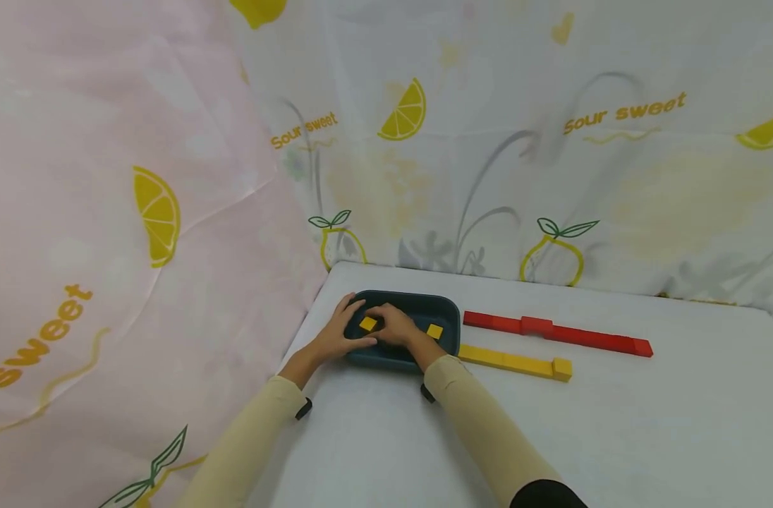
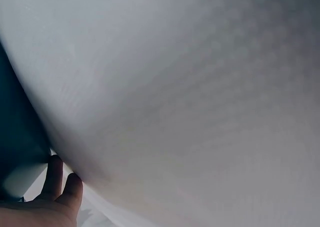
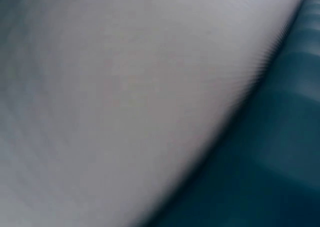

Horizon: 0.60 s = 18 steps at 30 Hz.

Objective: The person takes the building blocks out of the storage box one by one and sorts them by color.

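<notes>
A dark blue-green tray (image 1: 404, 365) lies on the white table with two yellow blocks inside. My left hand (image 1: 337, 337) is at the tray's left end, fingers extended over the rim and thumb pointing inward below the left yellow block (image 1: 368, 324). In the left wrist view, fingers of the left hand (image 2: 56, 202) show beside the tray's dark side. My right hand (image 1: 394, 327) reaches into the tray, its index finger and thumb curled around the left block; the contact is partly hidden. Right of that hand lies the other yellow block (image 1: 434, 331).
Right of the tray, a long red row of blocks (image 1: 583, 336) lies on the white table (image 1: 647, 416). Nearer me is a shorter yellow row (image 1: 516, 363) with a raised block at its right end. Lemon-printed cloth (image 1: 386, 190) hangs behind and at left.
</notes>
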Tool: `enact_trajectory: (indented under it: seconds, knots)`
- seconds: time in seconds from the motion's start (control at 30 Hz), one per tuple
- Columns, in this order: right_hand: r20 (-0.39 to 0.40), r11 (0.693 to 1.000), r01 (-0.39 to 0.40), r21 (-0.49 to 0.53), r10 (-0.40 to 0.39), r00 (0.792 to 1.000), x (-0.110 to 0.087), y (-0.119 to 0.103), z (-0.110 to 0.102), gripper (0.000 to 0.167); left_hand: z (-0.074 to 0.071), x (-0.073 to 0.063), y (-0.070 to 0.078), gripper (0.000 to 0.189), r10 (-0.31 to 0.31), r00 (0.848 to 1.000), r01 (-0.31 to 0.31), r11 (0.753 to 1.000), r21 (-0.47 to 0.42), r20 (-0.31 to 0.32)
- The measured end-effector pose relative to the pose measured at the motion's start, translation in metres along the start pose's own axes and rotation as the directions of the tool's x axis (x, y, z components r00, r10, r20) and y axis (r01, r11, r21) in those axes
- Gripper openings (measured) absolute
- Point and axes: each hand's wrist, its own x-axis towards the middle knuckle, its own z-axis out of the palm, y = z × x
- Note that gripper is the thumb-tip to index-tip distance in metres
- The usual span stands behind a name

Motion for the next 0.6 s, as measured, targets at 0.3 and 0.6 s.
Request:
enact_trajectory:
  seconds: [0.3,0.6]
  knots:
    - [0.003,0.999,0.005,0.033,-0.005,1.0,0.0015,0.0016,-0.002,0.04,-0.0028,0.0025,0.0033,0.096,-0.004,1.0,0.004,1.0,-0.011,-0.012]
    - [-0.003,0.999,0.011,-0.034,-0.011,1.0,-0.0011,0.0044,0.0,0.039,0.0,0.0002,0.0013,0.097,-0.014,1.0,0.014,1.0,-0.013,-0.005]
